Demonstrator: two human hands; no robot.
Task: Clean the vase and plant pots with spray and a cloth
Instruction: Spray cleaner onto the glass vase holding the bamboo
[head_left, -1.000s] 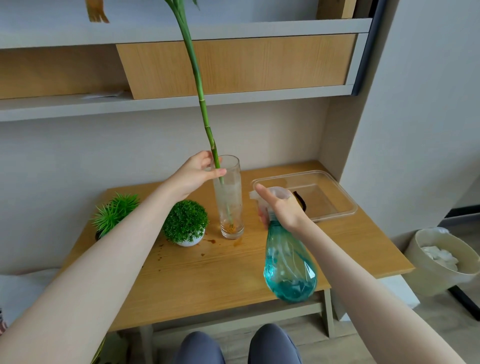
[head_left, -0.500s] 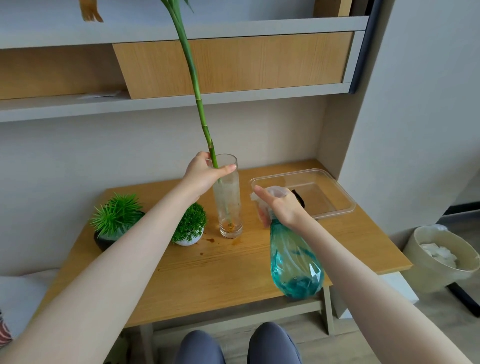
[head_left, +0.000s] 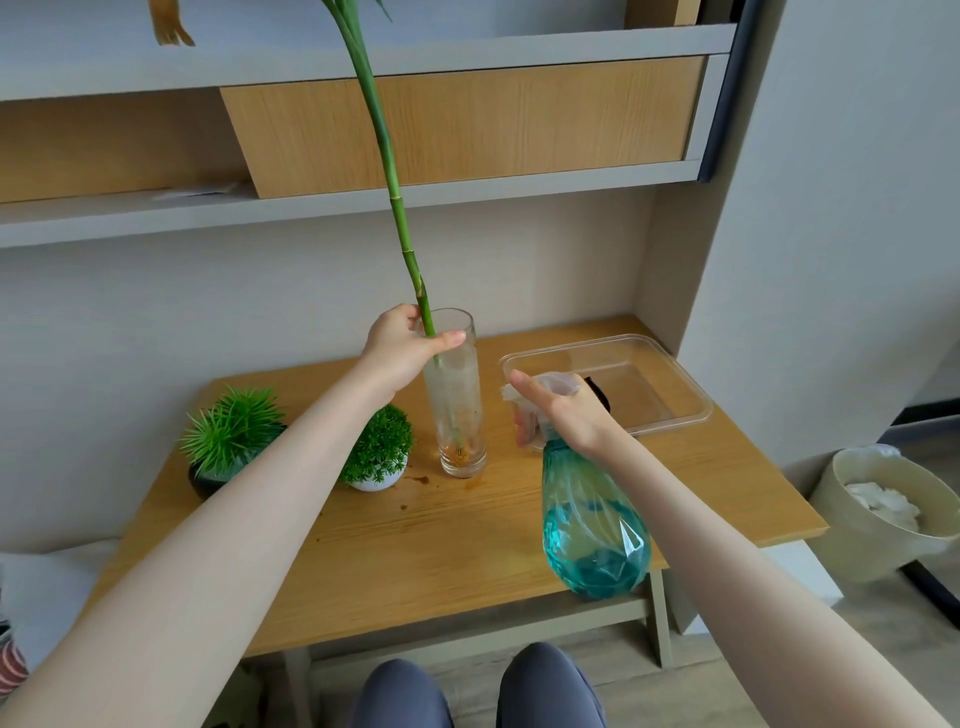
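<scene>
The left hand (head_left: 402, 349) grips the upper part of the glass vase (head_left: 455, 395), thumb laid across its front just under the rim and fingers curled round the far side, beside the green bamboo stalk (head_left: 390, 176) that rises out of the vase and leans up to the left past the shelf (head_left: 363, 202). The vase stands upright on the wooden worktop (head_left: 426, 551), its glass cloudy, with an orange-brown residue at the bottom and brown spots on the wood beside its base. The right hand (head_left: 569, 413) is clamped round the neck of the teal spray bottle (head_left: 592, 525), held in the air above the worktop's front edge, the index finger stretched along the white spray head toward the vase. Just left of the vase sits a small round plant in a white pot (head_left: 378, 457), partly hidden by the left forearm, and further left a spiky green plant in a dark pot (head_left: 228, 441). Behind the right hand a clear plastic tray (head_left: 670, 384) rests on the worktop, with something dark in it that cannot be made out. On the floor to the right stands a beige waste bin (head_left: 862, 525) holding white crumpled paper.
</scene>
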